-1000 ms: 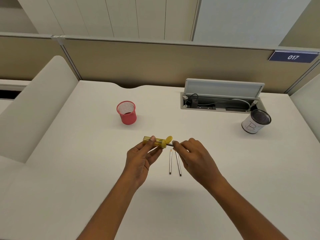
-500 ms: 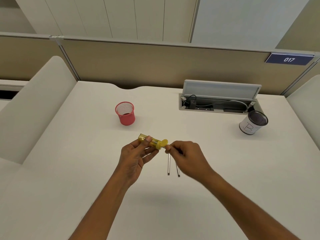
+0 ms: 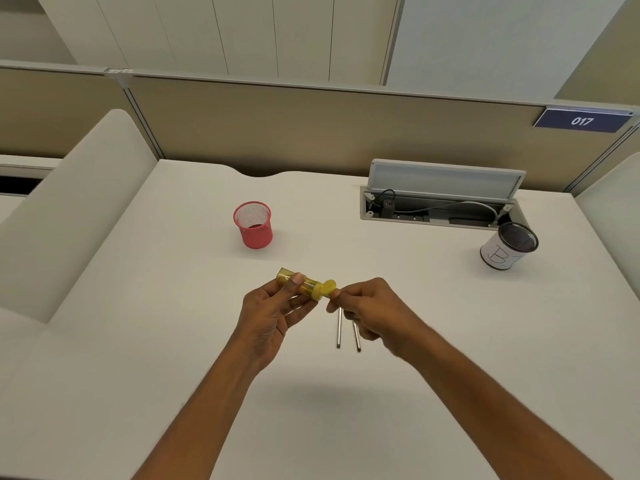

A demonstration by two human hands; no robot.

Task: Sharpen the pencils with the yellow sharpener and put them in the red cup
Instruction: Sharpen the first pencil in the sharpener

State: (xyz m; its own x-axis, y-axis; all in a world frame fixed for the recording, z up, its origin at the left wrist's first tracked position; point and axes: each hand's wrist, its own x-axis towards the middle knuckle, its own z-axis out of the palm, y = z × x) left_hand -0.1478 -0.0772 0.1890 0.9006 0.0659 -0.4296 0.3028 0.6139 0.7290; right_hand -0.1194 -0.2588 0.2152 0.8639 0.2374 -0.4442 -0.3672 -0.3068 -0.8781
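Note:
My left hand (image 3: pixel 277 310) holds the yellow sharpener (image 3: pixel 306 284) above the desk, thumb on top, its round cap end pointing right. My right hand (image 3: pixel 372 308) is curled tight against that end; the pencil it pinches is almost wholly hidden by the fingers. Two grey pencils (image 3: pixel 347 332) lie side by side on the white desk (image 3: pixel 138 341) just below my right hand, their upper ends covered by it. The red mesh cup (image 3: pixel 253 225) stands upright beyond and left of my hands.
A white cup with a dark mesh inside (image 3: pixel 507 245) stands at the right. An open cable tray with its lid up (image 3: pixel 440 199) sits at the back of the desk. Beige partitions close off the back, and white side panels flank the desk.
My right hand has moved left until it meets the sharpener's cap end, and the pencil tip seen earlier is now hidden. Both hands shifted slightly left.

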